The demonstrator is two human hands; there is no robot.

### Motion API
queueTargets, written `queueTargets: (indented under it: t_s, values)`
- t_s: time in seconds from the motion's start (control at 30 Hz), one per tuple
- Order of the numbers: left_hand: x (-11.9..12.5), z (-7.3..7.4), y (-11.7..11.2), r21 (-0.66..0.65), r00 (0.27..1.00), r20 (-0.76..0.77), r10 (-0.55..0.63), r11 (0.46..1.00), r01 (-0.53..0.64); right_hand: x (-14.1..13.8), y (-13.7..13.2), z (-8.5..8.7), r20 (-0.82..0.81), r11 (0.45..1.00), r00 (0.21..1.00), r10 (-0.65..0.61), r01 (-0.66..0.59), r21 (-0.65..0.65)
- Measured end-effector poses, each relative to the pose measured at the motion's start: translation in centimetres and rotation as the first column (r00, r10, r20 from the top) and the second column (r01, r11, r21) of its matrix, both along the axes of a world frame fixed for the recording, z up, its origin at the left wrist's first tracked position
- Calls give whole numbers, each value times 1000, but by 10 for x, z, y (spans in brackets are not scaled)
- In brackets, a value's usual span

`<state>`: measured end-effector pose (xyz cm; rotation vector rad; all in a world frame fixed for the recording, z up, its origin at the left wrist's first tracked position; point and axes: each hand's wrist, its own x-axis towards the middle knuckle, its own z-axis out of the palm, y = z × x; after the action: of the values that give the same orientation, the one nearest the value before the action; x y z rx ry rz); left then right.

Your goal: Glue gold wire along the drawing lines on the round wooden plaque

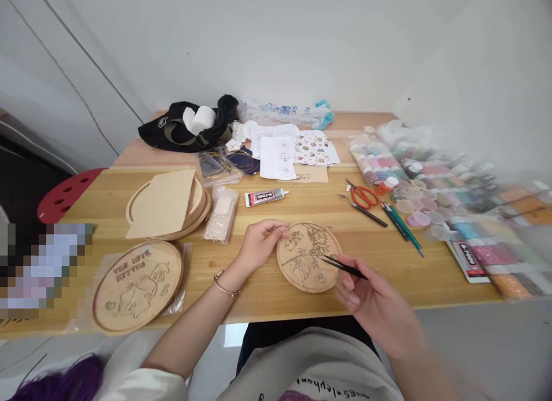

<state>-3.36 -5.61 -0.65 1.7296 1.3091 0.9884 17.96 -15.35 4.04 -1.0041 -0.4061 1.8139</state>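
A round wooden disc [304, 268] with a dark line drawing lies near the table's front edge. My left hand [259, 244] rests at its left rim, fingers curled onto the edge and steadying it. My right hand [374, 302] is at the disc's right side and pinches black tweezers [342, 266] whose tips point left over the drawing. A bracelet sits on my left wrist.
A second engraved disc [137, 286] in a clear sleeve lies front left, behind it a stack of wooden rounds [172, 208] under tan paper. A glue tube [265, 197], red scissors [363, 195], green pencils [403, 224], bead packets [435, 188], pattern sheets [297, 151] and a black bag [185, 128] fill the wooden table [267, 292].
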Motion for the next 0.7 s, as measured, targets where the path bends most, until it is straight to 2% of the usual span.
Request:
queueTargets:
  t_s: [0.13, 0.23, 0.33, 0.43, 0.5, 0.53, 0.6, 0.7]
  values:
    - [-4, 4, 0, 36, 993, -118, -4, 999, 9, -2, -6, 11, -119, 996, 991, 55, -47, 71]
    - [-6, 4, 0, 88, 970, -242, -14, 995, 36, 2, -17, 9, -257, 973, 949, 181, -135, 186]
    - [-5, 2, 2, 135, 923, -384, -30, 987, 88, 7, -27, 3, -423, 932, 860, 286, -147, 331]
    - [0, 0, 3, 145, 854, -518, -50, 979, 145, 11, -33, 3, -562, 875, 739, 372, -77, 478]
    - [5, 1, 4, 135, 799, -598, -65, 975, 179, 15, -38, 6, -606, 857, 692, 392, -34, 515]
    - [8, 1, 4, 128, 771, -633, -69, 973, 192, 17, -41, 8, -610, 861, 694, 383, -28, 508]
    - [13, 4, 4, 115, 722, -688, -70, 972, 204, 23, -48, 13, -576, 888, 747, 332, -41, 458]
    - [19, 9, 1, 104, 671, -739, -52, 976, 190, 33, -60, 21, -381, 947, 909, 168, -42, 319]
